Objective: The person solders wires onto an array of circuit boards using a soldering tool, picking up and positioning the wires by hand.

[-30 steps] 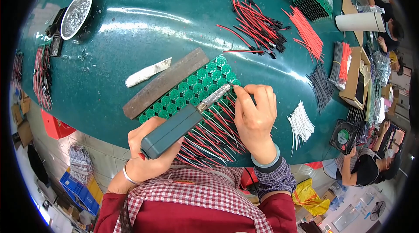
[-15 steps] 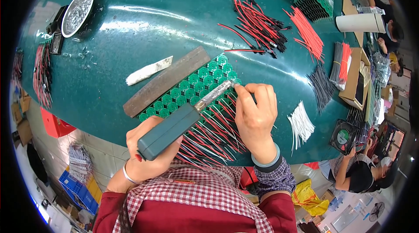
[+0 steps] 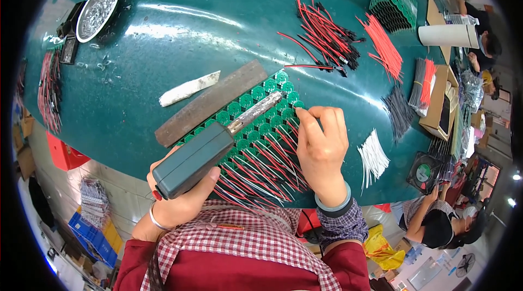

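Panel position: green panel of round discs (image 3: 234,108) lies flat on the green table (image 3: 136,89), set slantwise between the two hands, its far end up and to the right.
Panel to left hand: near end of the panel lies just beyond the left hand (image 3: 184,204) and is partly hidden by the tool.
Panel to right hand: far right edge of the panel meets the fingertips of the right hand (image 3: 324,149); the rest of that hand is off the panel, to its right.
Left grip: fingers wrapped round a dark green gun-shaped tool (image 3: 193,157), thumb along its near side.
Tool tip: metal tip (image 3: 256,114) points up and to the right over the discs, apart from the right fingertips; contact with a disc cannot be determined.
Right grip: thumb and forefinger pressed together, remaining fingers curled; whether a wire end is between them cannot be determined.
Wires on panel: red, white and dark wires (image 3: 261,165) fan from the near right side toward the apron (image 3: 239,236), between the hands.
Metal bar: brown bar (image 3: 210,103) lies alongside the panel's far left side; white wrapped piece (image 3: 189,88) lies just beyond it.
Loose wires: black-ended red wires (image 3: 327,26) beyond the panel; plain red wires (image 3: 385,48), dark grey wires (image 3: 399,110) and white wires (image 3: 373,155) right of the right hand.
Metal dish: shallow dish (image 3: 79,26) of shiny bits, far left, well apart from both hands.
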Available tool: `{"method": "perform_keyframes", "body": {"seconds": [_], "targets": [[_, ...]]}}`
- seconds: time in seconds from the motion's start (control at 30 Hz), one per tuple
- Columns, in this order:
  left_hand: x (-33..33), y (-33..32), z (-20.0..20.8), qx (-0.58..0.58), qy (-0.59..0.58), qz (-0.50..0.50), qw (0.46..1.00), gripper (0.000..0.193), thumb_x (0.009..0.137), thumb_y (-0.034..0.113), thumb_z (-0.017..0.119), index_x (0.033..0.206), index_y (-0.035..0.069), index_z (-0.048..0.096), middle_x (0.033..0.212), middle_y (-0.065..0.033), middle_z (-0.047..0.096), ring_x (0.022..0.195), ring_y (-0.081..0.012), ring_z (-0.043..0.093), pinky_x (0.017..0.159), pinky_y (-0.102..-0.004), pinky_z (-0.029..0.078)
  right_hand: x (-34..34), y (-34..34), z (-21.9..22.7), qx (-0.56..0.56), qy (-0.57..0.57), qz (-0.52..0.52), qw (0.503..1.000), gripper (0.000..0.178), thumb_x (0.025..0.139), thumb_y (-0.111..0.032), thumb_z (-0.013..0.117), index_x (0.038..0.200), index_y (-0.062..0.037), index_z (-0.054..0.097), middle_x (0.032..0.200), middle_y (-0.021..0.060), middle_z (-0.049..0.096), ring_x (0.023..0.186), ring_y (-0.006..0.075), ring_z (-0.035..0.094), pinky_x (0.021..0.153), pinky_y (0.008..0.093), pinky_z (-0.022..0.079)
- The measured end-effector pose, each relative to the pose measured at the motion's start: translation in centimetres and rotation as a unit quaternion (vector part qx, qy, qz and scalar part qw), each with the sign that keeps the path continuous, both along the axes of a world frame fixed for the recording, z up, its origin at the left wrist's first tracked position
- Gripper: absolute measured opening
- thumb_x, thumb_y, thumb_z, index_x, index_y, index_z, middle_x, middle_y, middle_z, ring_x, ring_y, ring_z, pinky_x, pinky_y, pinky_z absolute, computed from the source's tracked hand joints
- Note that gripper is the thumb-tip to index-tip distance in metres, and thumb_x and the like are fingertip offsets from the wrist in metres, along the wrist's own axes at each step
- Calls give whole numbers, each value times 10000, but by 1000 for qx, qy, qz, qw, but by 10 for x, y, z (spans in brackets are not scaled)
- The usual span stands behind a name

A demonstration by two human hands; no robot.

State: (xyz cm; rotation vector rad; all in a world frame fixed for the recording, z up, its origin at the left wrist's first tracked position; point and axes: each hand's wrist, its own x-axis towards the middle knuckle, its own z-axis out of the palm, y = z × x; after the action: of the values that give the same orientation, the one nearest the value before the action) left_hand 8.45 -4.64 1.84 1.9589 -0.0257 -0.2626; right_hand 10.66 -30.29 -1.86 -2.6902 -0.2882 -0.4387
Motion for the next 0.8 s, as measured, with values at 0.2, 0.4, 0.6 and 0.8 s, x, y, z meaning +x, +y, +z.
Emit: {"method": "perform_keyframes", "body": {"seconds": [0.2,0.4,0.6,0.8], "targets": [[0,6,-3,1,-9,25,1000,250,781,90,774,1012,13,718,872,-98,708,701,-192,680,651,-294,532,42,-17,31,6,34,42,999,182,769,61,701,935,-7,673,886,117,606,825,298,584,709,389,479],[-2,7,-3,-40,1,80,996,257,783,107,782,1014,13,718,868,-101,713,694,-188,684,644,-286,531,94,-25,1,-13,59,123,991,187,759,6,716,919,-33,626,899,106,569,875,298,567,752,398,473],[-6,15,-8,-1,-37,65,997,257,777,88,782,1012,8,718,862,-95,711,697,-187,684,645,-284,530,86,-21,-2,-76,48,131,987,169,802,10,674,923,-33,564,908,117,532,862,320,538,745,422,448],[-7,15,-6,-13,-22,50,998,250,773,74,779,1005,6,714,881,-96,700,716,-185,680,644,-283,530,34,-12,21,32,63,101,992,202,797,69,633,973,-13,576,898,120,571,811,307,582,685,407,486]]}}
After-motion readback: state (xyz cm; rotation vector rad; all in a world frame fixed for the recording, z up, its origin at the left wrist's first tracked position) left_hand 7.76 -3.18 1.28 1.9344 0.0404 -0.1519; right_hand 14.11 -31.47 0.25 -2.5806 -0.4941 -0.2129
